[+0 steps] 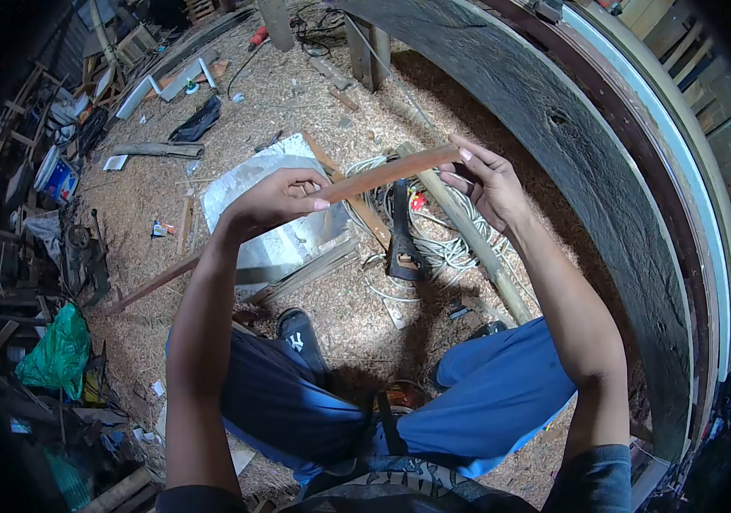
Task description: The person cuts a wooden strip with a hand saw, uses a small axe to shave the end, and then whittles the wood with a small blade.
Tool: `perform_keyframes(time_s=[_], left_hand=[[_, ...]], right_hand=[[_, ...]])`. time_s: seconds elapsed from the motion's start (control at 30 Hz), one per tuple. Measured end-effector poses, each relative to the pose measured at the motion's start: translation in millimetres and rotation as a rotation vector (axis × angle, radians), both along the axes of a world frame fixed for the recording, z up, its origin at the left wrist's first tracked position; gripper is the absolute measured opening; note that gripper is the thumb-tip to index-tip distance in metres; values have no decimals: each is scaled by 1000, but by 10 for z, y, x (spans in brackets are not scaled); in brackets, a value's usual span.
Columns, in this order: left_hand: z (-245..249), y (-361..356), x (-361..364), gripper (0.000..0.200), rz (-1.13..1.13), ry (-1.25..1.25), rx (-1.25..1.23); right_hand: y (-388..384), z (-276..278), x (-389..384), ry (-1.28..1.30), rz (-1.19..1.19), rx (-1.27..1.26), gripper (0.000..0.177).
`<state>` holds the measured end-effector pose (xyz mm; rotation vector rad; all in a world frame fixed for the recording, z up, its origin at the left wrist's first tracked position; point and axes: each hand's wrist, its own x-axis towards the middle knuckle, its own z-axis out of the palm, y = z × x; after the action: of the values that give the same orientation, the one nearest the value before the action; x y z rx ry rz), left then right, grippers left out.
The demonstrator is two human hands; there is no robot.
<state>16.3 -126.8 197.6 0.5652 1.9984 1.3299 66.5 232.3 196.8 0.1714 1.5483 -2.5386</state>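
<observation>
Fingers of left hand (pixel 275 201) and right hand (pixel 489 184) clamped on wooden strip (pixel 382 175); hatchet (pixel 401 244), rope (pixel 444 250), bamboo pole (pixel 478 250) beneath.

Light bright and fairly even over the centre, coming from above and behind me: my own shadow lies dark on the sawdust floor (pixel 340 295) between my knees. Sheet metal (pixel 254 184) shows a pale glare, little detail lost. Left hand (pixel 275 201), right hand (pixel 485 184) and wood strip (pixel 382 175) sharp, no motion blur. Clutter (pixel 32 256) at the left edge dim and soft. Fisheye: the dark board (pixel 570 145) at right bows into an arc; corners black.
</observation>
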Motion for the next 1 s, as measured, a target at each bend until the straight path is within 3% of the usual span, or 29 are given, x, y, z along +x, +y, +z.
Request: perform_keyframes(time_s=[0.17, 0.23, 0.33, 0.57, 0.8, 1.0], left_hand=[[-17, -14, -19, 32, -127, 262, 55], [130, -1, 45, 33, -23, -34, 67], [120, -71, -3, 32, -31, -110, 107], [114, -97, -26, 29, -35, -76, 61], [215, -57, 101, 30, 178, -241, 153], [146, -178, -2, 33, 86, -233, 190]], right_hand=[[-34, 25, 21, 6, -19, -28, 33], [-34, 37, 24, 14, -35, -52, 32], [-39, 66, 29, 13, -18, -36, 31], [-112, 159, 83, 4, -56, -42, 31], [-99, 145, 72, 62, -30, -35, 27], [-116, 159, 55, 73, -34, -65, 26]])
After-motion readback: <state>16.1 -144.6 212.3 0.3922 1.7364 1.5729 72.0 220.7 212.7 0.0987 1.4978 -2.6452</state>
